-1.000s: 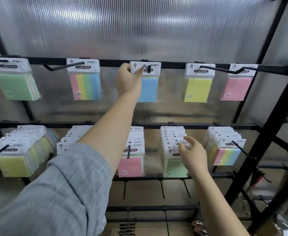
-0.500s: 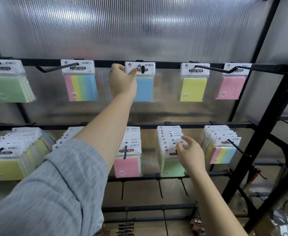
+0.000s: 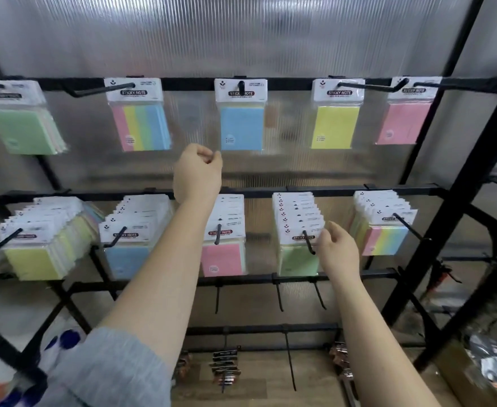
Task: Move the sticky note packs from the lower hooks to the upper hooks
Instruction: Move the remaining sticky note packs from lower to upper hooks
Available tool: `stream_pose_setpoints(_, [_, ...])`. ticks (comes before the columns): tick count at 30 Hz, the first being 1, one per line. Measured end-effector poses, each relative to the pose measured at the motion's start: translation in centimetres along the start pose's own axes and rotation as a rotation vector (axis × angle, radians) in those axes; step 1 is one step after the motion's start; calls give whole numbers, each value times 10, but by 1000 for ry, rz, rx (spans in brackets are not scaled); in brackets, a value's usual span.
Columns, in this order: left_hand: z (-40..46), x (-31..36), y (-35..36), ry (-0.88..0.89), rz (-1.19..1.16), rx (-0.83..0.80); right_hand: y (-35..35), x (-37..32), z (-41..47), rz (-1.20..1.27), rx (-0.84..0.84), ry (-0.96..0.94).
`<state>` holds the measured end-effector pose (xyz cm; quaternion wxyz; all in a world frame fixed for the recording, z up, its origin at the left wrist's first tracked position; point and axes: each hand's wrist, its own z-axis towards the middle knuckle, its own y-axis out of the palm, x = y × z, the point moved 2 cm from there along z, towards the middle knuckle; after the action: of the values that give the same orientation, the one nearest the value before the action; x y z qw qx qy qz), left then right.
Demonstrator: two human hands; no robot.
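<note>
Blue pack [image 3: 241,118] hangs under a white header card; both hands' fingers seem loosely curled, empty.

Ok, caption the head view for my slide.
Left hand hangs empty below the hung blue pack; right hand reaches for the green stack.

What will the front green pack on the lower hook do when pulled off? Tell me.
The green pack probably slides off easily: the lower hook is a plain rod. Its clear wrapper may feel slippery. The card header looks thin and could bend.

Blue sticky note pack [image 3: 241,127], yellow pack [image 3: 335,127], pink pack [image 3: 404,123], black rack [image 3: 476,148], grey sleeve [image 3: 109,371]
</note>
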<state>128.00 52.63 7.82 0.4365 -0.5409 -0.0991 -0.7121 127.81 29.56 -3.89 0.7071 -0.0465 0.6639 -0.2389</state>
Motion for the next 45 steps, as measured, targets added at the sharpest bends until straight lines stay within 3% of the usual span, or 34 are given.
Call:
stream_pose_setpoints(19, [-66, -90, -29, -173, 150, -76, 17, 21, -26, 156, 123, 185])
stream_pose_setpoints(23, [-69, -98, -27, -213, 172, -90, 18, 20, -34, 207, 47, 147])
stream_pose_setpoints(29, [-77, -111, -15, -237, 138, -185, 11, 10, -45, 193, 105, 97])
stream_pose_setpoints(41, [-89, -114, -3, -340, -43, -159, -25, -12, -63, 99, 231, 49])
stream_pose_setpoints(45, [-90, -117, 2, -359, -70, -241, -36, -19, -62, 95, 257, 15])
